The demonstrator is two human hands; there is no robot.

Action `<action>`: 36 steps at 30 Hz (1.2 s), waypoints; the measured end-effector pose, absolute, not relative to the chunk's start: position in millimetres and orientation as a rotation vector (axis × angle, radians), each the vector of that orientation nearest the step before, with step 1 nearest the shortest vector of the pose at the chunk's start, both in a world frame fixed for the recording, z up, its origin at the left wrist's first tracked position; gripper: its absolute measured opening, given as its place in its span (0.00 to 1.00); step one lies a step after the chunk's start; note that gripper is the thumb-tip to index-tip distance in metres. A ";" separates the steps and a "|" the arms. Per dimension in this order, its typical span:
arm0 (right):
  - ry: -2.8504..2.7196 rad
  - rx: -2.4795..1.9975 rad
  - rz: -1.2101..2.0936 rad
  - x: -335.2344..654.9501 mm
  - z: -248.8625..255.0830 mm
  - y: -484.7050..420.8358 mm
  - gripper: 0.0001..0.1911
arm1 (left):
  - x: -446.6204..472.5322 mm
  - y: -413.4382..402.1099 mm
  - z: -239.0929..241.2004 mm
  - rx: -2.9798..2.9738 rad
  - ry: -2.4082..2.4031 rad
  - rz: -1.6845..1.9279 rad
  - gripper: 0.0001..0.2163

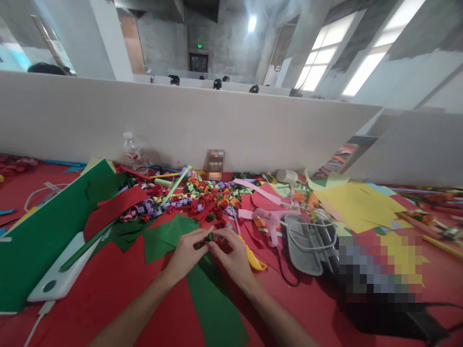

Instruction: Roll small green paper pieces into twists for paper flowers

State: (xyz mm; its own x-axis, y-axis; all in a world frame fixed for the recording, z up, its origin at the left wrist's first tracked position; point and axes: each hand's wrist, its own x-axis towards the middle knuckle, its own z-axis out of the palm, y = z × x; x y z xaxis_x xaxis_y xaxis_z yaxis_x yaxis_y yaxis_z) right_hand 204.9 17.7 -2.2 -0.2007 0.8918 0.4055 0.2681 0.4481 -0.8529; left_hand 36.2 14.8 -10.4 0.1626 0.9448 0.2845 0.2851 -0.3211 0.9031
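Note:
My left hand (188, 249) and my right hand (233, 251) meet near the middle of the table, thumbs and fingertips pinched together. Between them is a small dark green paper piece (210, 237), mostly covered by the fingers, so its shape is unclear. Green paper sheets (170, 236) lie beyond my left hand, and a long green paper strip (217, 303) runs beneath both hands. Close to my right hand rests a yellow-handled tool (256, 258), partly hidden. Dark red paper flowers (217, 217) sit just past the fingertips.
Coloured paper chains (195, 193) are heaped along the white partition (181, 120). To the right are a pink glue gun (272, 224), a grey tray (304, 248) with a cable, and yellow sheets (361, 202). A white power strip (60, 279) and a green board (50, 241) stand left.

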 end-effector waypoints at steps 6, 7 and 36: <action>-1.692 -0.998 0.880 205.3 3.4 19.1 0.10 | 30.4 16.6 -2.7 1.695 1.154 1.159 0.17; -1.684 -1.007 0.882 205.9 2.8 20.1 0.11 | 29.5 16.9 -1.6 1.686 1.149 1.143 0.17; -1.696 -1.113 0.744 205.7 -6.3 17.6 0.11 | 33.9 25.4 -13.0 1.113 0.995 1.177 0.19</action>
